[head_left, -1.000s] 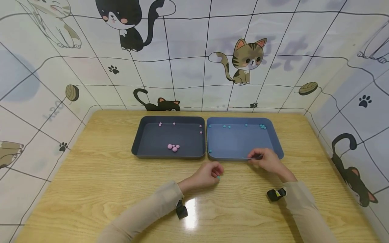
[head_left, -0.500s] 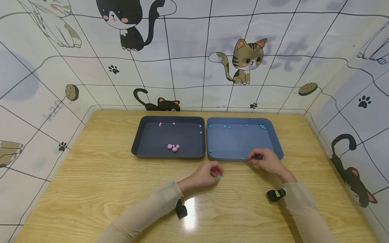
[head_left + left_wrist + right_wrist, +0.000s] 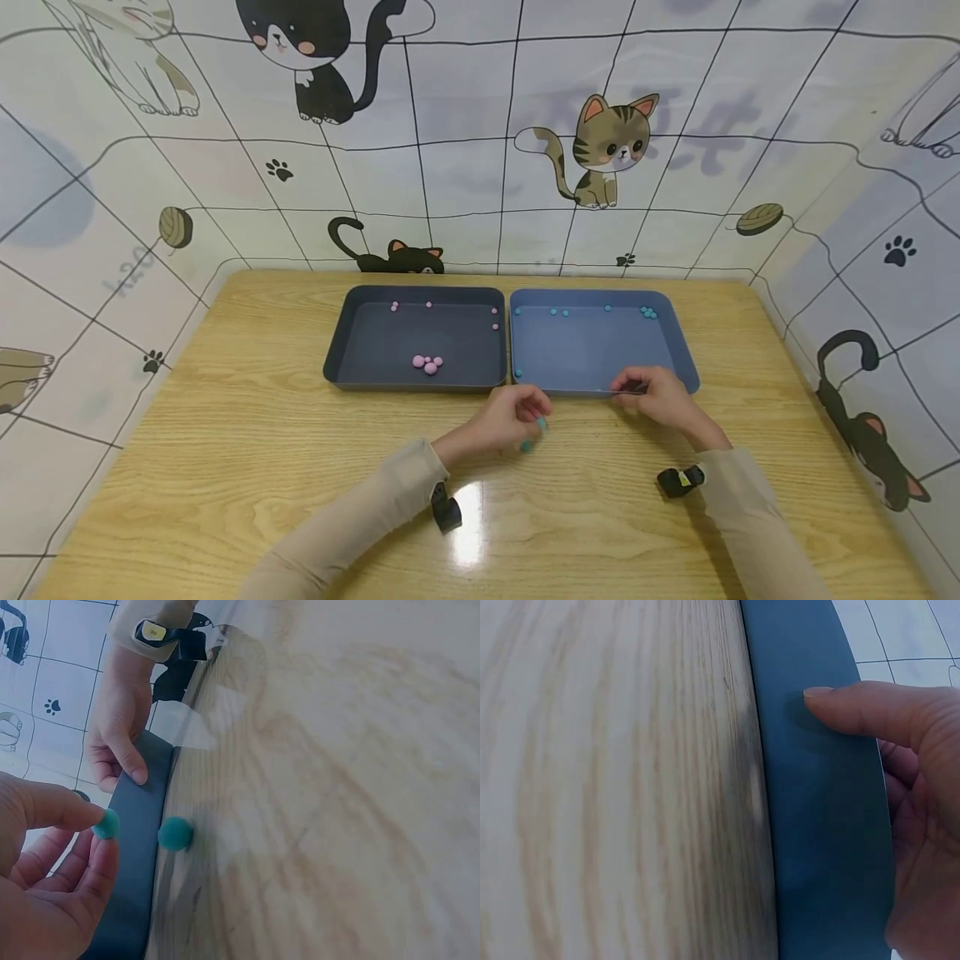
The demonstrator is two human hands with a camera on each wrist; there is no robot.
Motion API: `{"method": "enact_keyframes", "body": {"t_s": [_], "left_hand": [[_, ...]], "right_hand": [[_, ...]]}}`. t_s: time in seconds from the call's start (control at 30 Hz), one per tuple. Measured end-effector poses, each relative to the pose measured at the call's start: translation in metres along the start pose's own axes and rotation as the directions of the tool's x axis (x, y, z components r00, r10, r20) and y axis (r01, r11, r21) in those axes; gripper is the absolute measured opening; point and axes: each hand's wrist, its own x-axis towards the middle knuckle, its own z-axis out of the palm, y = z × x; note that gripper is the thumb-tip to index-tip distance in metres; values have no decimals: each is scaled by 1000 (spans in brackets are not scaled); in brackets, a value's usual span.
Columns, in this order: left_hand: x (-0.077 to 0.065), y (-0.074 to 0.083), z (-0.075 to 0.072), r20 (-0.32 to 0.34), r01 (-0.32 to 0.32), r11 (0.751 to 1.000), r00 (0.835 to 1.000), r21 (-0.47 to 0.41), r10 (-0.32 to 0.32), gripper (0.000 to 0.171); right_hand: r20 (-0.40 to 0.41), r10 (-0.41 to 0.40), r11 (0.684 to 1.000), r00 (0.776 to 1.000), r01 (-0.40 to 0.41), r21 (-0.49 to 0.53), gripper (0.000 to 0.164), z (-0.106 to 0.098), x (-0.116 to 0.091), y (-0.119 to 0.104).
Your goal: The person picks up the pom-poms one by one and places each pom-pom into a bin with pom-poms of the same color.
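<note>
My left hand pinches a small teal ball between thumb and fingertip, close in front of the blue tray. A second teal ball shows beside the tray's outer wall in the left wrist view; from the head it appears just below the hand. With the thumb on the outside wall and fingers curled over the rim, my right hand grips the tray's near side. Several teal balls lie inside that tray, mostly along its far edge.
The dark grey tray stands left of the blue one, with several pink balls of differing sizes in it. Both trays rest on a wooden table before a cat-patterned wall cloth.
My left hand has risen slightly toward the trays with its teal ball. A second teal ball now shows below it. My right hand stays on the tray's rim.
</note>
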Motion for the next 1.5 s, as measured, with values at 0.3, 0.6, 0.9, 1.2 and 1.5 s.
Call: {"method": "enact_keyframes", "body": {"t_s": [0.3,0.6,0.9,1.2,1.5], "left_hand": [[8,6,-8,-35,27,999,999,-28,-28,18],[12,31,-17,-44,20,998,999,-53,-22,17],[33,27,-26,-115,8,997,993,-76,-17,16],[41,31,-30,-146,14,994,989,-112,-30,17],[57,30,-28,-175,41,993,983,-109,-59,16]], "right_hand": [[-2,10,1000,1000,-10,-9,8,0,0,-1],[-2,6,1000,1000,-6,-8,8,1,0,-1],[-5,9,1000,1000,-9,-23,9,1,1,-2],[8,6,1000,1000,-6,-3,8,0,3,-1],[12,-5,999,1000,4,45,6,-1,2,0]]}}
